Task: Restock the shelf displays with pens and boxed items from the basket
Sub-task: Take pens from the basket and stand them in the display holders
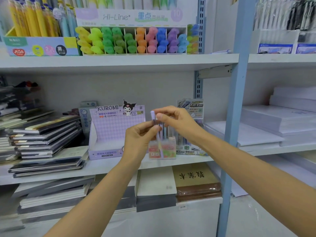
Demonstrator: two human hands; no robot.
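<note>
A thin pale purple pen (159, 142) stands nearly upright in front of the middle shelf. My left hand (139, 139) grips its barrel. My right hand (172, 118) pinches its lilac top end (152, 114). Just behind my hands sits a purple KUROMI display box (109, 132), which looks empty inside. To its right stand a small pastel box (168, 149) and a pen display box (189, 144) with several pens upright in it. The basket is out of view.
Stacks of dark notebooks (46, 134) fill the middle shelf's left side. The upper shelf holds a Hi-Line highlighter display (131, 40) and yellow pens (34, 19). White paper reams (273, 124) lie to the right of a blue upright post (234, 117). Notebook stacks (195, 182) lie below.
</note>
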